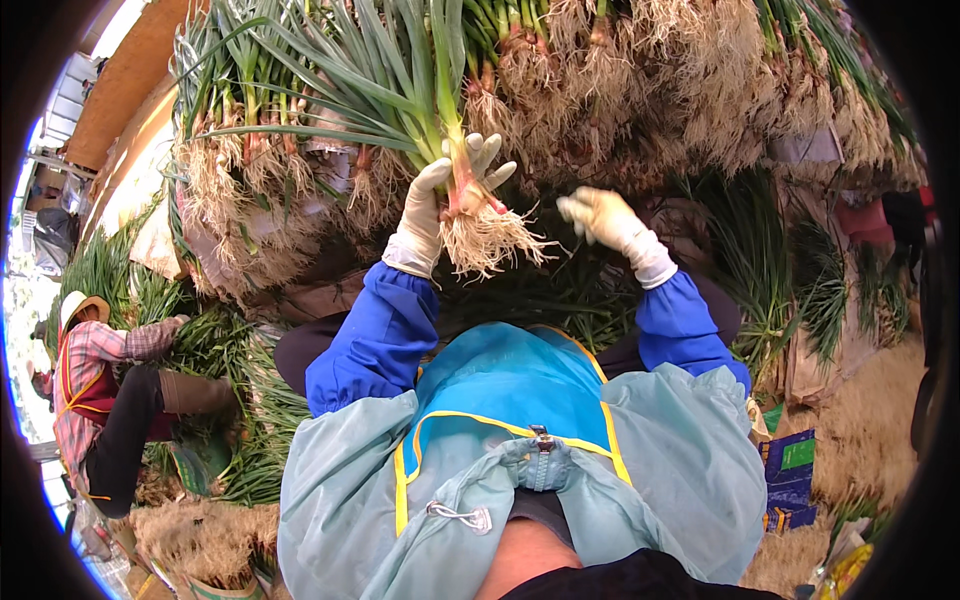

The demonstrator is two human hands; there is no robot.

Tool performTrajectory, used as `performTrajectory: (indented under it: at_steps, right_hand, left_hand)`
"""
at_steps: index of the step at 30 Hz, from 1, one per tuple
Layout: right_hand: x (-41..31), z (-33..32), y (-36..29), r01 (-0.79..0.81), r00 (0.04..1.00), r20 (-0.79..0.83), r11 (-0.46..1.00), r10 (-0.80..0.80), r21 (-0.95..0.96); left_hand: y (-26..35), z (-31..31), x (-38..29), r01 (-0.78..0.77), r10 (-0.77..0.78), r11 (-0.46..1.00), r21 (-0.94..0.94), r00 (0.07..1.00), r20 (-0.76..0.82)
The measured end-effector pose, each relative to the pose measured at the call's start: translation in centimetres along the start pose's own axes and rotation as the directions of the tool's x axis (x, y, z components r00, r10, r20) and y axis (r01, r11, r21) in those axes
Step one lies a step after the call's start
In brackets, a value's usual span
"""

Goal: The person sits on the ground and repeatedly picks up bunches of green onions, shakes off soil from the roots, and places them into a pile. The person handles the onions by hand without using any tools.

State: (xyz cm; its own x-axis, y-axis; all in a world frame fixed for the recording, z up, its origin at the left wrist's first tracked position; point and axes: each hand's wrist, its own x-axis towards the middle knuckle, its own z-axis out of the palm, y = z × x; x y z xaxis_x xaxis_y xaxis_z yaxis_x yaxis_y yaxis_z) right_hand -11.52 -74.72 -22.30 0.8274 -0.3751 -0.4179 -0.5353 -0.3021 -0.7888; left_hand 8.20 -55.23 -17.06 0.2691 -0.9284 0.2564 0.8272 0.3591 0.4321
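My left hand (429,199), in a pale rubber glove, holds a bunch of green onions (469,196) upright, with its fingers and thumb around the lower stems. The bunch's pale roots hang below the palm, and its long green leaves rise towards the top of the view. To the right of the roots is my right hand (600,217), gloved too and slightly blurred, touching no onion; its fingers are bent and seem to hold nothing. Behind both hands, many green onions (600,90) are stacked with their roots towards me.
A person (97,352) in a light hat and checked shirt sits at the left, one arm reaching into loose green leaves (210,337). More green onions (750,255) lie at the right. Heaps of roots (870,420) and a blue printed carton (787,480) are at the lower right.
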Motion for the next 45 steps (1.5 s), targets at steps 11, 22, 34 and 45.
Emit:
performTrajectory:
  at_steps: [11,22,34,45]
  right_hand:
    - [0.9,-0.3,-11.7,0.225,0.667,-0.390,0.670,-0.635,-0.707]
    - [2.5,2.8,-16.6,0.443,0.861,-0.134,0.852,-0.491,-0.279]
    - [7.1,4.1,-15.9,0.264,0.960,-0.196,0.417,-0.199,0.870]
    - [5.7,6.2,-13.7,0.412,0.891,-0.420,-0.083,-0.171,0.908]
  left_hand:
    - [0.6,1.8,-1.5,0.120,-0.115,0.991,0.056,0.991,-0.071]
    - [0.2,0.0,-1.4,0.181,-0.065,0.921,0.345,0.945,-0.322]
    - [-0.4,1.0,-2.3,0.233,-0.144,0.951,0.201,0.915,-0.377]
    - [-2.9,1.6,-2.1,0.066,0.018,0.987,0.147,0.860,-0.511]
